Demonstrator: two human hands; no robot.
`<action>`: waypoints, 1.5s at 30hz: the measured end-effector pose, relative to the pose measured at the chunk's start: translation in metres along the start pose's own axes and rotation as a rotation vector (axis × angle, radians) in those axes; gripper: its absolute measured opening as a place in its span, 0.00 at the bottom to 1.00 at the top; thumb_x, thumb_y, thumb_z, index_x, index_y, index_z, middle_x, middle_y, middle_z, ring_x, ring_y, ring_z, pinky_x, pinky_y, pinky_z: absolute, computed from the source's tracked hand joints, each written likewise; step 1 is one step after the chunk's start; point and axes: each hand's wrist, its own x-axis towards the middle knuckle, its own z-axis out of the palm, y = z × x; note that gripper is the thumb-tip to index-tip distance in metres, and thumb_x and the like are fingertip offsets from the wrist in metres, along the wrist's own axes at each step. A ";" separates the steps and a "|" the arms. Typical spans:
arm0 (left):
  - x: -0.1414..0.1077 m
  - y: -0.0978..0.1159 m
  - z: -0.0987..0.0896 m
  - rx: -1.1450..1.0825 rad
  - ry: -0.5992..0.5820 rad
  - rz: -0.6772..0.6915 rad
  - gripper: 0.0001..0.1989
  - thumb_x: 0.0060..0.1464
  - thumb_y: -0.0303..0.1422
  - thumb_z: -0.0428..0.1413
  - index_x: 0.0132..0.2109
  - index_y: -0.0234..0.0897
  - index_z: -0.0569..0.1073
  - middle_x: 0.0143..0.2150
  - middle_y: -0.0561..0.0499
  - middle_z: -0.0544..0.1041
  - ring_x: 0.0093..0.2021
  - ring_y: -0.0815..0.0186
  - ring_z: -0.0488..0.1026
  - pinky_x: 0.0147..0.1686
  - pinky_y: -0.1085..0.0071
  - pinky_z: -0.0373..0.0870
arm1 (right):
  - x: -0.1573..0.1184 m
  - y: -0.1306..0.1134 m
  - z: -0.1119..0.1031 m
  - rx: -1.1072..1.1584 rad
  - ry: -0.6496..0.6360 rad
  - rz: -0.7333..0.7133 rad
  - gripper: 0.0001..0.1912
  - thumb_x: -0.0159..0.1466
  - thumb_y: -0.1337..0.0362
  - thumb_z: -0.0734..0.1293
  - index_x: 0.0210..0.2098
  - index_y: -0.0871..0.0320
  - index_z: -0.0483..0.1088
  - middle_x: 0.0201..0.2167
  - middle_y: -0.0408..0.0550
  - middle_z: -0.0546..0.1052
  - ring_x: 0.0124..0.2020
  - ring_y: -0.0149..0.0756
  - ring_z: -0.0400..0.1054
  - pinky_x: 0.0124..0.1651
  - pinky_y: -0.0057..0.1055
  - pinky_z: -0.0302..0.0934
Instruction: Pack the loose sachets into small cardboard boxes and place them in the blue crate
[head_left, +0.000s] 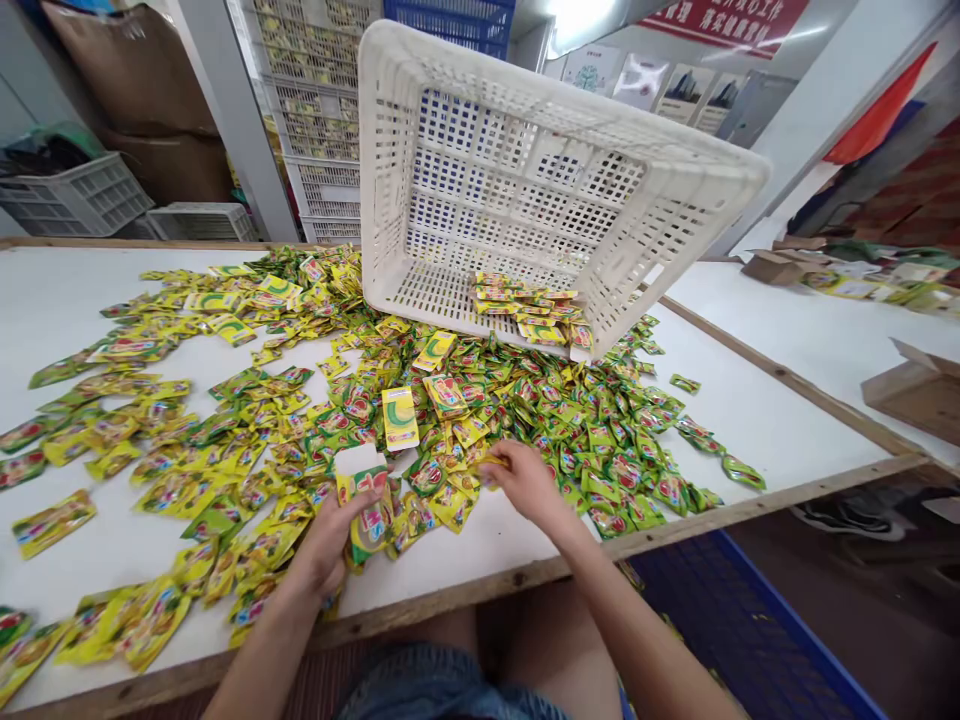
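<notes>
In the head view my left hand [334, 540] grips a small yellow-and-green box [369, 510], its white flap standing up at the top. My right hand [525, 485] is closed at the edge of the heap, with a bit of a yellow packet [495, 461] showing at its fingertips. Around both hands lie many small yellow and green packets [622, 425]. A yellow box [400, 418] rests on the heap just beyond my left hand, beside another printed box [445, 396].
A white plastic basket [517, 90] leans tilted towards me on the heap, several small boxes [525, 305] in its lower side. The white table [750, 400] has a wooden edge. To the right sits an open cardboard box [915, 390]; a blue crate [720, 620] stands below.
</notes>
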 end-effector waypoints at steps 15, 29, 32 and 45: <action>0.009 -0.017 0.015 0.143 -0.159 -0.090 0.21 0.39 0.37 0.63 0.41 0.30 0.74 0.30 0.45 0.80 0.30 0.58 0.77 0.32 0.67 0.71 | 0.038 -0.054 0.058 0.012 -0.026 0.081 0.05 0.57 0.68 0.65 0.35 0.59 0.67 0.33 0.55 0.75 0.37 0.44 0.69 0.39 0.33 0.55; -0.005 -0.034 0.032 -0.027 -0.225 -0.021 0.28 0.35 0.38 0.66 0.46 0.31 0.73 0.38 0.43 0.79 0.39 0.56 0.76 0.40 0.65 0.70 | 0.031 -0.032 0.065 0.484 -0.018 0.007 0.01 0.57 0.67 0.62 0.29 0.58 0.65 0.21 0.39 0.71 0.25 0.30 0.65 0.31 0.25 0.59; -0.007 -0.032 0.031 -0.054 -0.224 -0.022 0.29 0.35 0.38 0.66 0.47 0.32 0.72 0.39 0.43 0.79 0.38 0.56 0.76 0.41 0.65 0.70 | 0.026 -0.031 0.062 0.525 0.022 0.003 0.05 0.58 0.64 0.63 0.34 0.59 0.66 0.27 0.43 0.74 0.30 0.33 0.67 0.36 0.28 0.60; -0.009 -0.030 0.029 0.014 -0.196 -0.034 0.24 0.34 0.38 0.65 0.41 0.31 0.74 0.35 0.42 0.79 0.35 0.56 0.76 0.35 0.66 0.71 | -0.004 -0.016 0.021 0.785 -0.075 -0.002 0.13 0.57 0.55 0.65 0.33 0.60 0.69 0.29 0.44 0.73 0.32 0.35 0.66 0.34 0.28 0.61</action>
